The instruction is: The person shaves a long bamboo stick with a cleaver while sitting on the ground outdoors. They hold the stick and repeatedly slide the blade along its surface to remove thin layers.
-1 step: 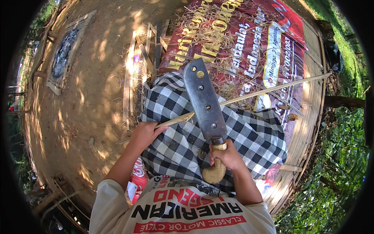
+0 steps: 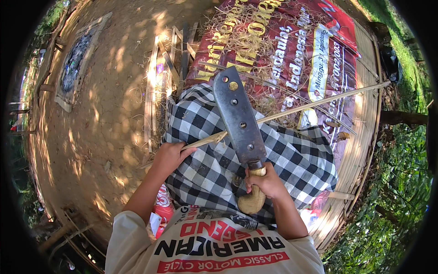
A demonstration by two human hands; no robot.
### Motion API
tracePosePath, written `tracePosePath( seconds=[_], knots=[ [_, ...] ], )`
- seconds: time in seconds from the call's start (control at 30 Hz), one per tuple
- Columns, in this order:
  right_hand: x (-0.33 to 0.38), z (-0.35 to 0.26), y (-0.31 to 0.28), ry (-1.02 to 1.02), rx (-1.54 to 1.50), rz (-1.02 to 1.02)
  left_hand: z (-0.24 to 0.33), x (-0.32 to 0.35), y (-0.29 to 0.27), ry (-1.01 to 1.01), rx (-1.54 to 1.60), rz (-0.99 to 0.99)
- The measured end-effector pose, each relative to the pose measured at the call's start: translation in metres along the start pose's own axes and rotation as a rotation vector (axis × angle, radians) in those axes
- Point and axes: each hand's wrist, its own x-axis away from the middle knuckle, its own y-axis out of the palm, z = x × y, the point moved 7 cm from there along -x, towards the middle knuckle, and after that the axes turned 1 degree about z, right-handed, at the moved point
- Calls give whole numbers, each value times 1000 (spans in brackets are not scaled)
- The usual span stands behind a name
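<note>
My right hand (image 2: pixel 270 181) is wrapped round the curved wooden handle of a broad cleaver (image 2: pixel 238 112). Its dark blade, pierced with several round holes, points away from me and slightly left. Beneath the blade runs a long, thin bamboo strip (image 2: pixel 326 100), slanting from lower left to upper right. My left hand (image 2: pixel 169 159) grips the strip near its lower left end, thumb along it. A split or shaving stands up from the strip just left of the blade; the exact contact with the edge is hidden. A black-and-white checked cloth (image 2: pixel 200 171) covers my lap underneath.
A dark red printed banner (image 2: pixel 264 50) strewn with curly shavings lies ahead on a bamboo-slat platform (image 2: pixel 365 137). Wooden slats (image 2: pixel 154 91) lie left of the cloth. On the dirt ground, a framed ash pit (image 2: pixel 77 61) is at far left. Green plants (image 2: pixel 383 219) border the right.
The blade's tip has shifted very slightly left and away from me. The strip's far right end has risen a little in view. Both hands keep their grip.
</note>
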Motion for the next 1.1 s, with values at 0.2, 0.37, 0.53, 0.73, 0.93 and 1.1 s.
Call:
tracePosePath(
  seconds=[0.2,0.37,0.53,0.73,0.93,1.1],
  knots=[
    [7,-2,13,59,-291,-135,3,-2,-2,-10,12,44],
    [9,-32,-27,-180,-186,161,4,-1,0,-35,31,45],
    [0,-6,-23,-119,218,116,4,-5,-1,-65,-2,-18],
    [1,-17,-19,-108,-89,101,6,-2,-3,-71,16,7],
    [1,2,0,-19,244,-48,8,-2,-5,21,-29,29],
    [-5,-9,-16,-128,22,137,10,-1,-6,-27,-22,34]
  ],
)
